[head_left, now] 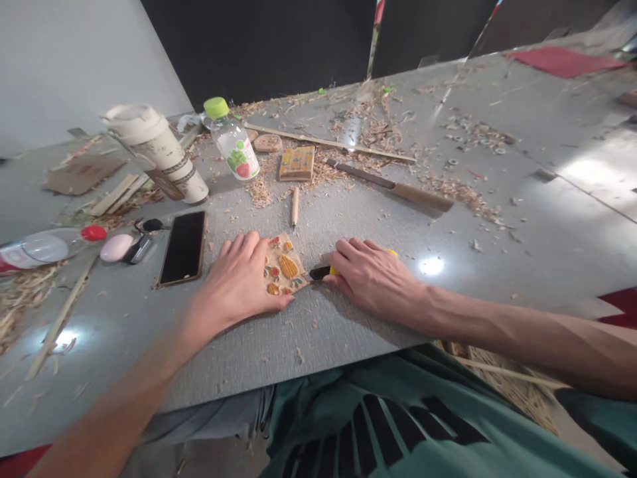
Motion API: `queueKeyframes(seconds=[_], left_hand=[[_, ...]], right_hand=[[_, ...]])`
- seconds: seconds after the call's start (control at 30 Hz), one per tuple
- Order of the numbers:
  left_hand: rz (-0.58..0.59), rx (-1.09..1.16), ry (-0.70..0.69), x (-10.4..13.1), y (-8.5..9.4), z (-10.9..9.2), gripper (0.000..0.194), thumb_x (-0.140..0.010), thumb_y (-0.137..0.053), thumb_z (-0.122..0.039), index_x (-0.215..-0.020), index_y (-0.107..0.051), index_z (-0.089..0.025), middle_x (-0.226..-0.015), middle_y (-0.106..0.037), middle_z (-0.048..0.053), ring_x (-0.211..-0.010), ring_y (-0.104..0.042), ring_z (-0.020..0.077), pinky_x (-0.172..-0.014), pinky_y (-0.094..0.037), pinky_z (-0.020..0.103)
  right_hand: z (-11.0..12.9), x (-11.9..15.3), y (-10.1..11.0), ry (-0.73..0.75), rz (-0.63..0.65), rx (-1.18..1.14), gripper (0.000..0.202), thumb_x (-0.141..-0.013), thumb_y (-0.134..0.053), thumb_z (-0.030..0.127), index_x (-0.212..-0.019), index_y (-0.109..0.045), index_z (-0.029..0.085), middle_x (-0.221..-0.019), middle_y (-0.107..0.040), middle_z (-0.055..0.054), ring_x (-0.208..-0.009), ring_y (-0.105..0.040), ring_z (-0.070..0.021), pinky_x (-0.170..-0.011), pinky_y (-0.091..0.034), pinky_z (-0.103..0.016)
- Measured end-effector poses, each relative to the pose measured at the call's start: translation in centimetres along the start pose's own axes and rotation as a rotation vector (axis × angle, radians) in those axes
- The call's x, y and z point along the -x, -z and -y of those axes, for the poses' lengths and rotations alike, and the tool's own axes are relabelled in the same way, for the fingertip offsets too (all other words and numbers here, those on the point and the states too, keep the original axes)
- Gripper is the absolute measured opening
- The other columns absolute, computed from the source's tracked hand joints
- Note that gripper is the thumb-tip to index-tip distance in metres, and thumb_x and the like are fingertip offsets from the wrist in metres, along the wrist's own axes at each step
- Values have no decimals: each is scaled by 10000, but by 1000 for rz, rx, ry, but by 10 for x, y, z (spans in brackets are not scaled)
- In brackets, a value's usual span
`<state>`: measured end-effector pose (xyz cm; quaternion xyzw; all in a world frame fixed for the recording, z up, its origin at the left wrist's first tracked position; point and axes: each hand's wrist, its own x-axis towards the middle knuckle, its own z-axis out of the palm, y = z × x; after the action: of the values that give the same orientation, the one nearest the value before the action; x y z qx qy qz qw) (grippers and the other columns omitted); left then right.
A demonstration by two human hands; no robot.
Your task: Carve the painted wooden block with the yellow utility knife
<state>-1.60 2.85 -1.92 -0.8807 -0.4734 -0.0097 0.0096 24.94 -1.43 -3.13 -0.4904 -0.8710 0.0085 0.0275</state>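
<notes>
A grey table [223, 372] fills most of the frame, littered with pale wood shavings [378, 133] that gather thickest across the upper middle. A green shirt [303, 405] with black stripes takes up the bottom of the frame.

The right hand [373, 275] lies just right of the middle of the frame, knuckles up, its fingers curled closely around the yellow handle of a cutter [320, 273]. The left hand [243, 275] lies left of the middle, palm down. Its fingers are close together and slightly bent along the left side of a carved piece [284, 269], while the thumb reaches out along the lower edge, so the hand grasps the piece in a loose spread.

In the upper left stand a cream tumbler [154, 149] and, to its right, a bottle [233, 146] with a green cap. A long wooden-handled blade [393, 186] slants across the upper right of centre, and a phone [182, 249] lies left of the left hand.

The carved piece sits in the middle of the frame, between the two hands. It is flat, tan and squarish, with a large ridged yellow shape at its centre and smaller red, orange and green ones around it. The cutter's black front end points left at the piece's right edge; whether its tip touches I cannot tell.
</notes>
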Motion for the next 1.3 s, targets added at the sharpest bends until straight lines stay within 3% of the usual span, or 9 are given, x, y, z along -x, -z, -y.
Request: queueKeyframes(seconds=[0.47,0.83,1.3], left_hand=[[9,-33,1,1,4,-5,957,-706,-787,-689,-1426,-554,-104,-1230,-596,160,-1174,-575,393,-1001,-449,501],[8,-34,3,2,3,-2,935,-701,-769,-729,-1393,-564,-135,-1230,-612,162,-1139,-582,401,-976,-450,506],[11,-14,-13,0,0,0,950,-700,-762,-750,-1382,-559,-121,-1225,-611,176,-1158,-575,415,-969,-449,519]], right_hand=[[5,-3,-1,-99,-47,12,368,-1131,-423,434,-1054,-652,155,-1045,-680,-107,-890,-588,-238,-767,-370,-369],[-22,4,-2,149,-23,-50,402,-1138,-367,474,-1056,-626,178,-1036,-643,-93,-851,-557,-215,-774,-397,-369],[-22,1,1,190,14,-55,462,-1141,-311,493,-1033,-630,176,-1031,-637,-101,-841,-542,-224,-769,-399,-377]])
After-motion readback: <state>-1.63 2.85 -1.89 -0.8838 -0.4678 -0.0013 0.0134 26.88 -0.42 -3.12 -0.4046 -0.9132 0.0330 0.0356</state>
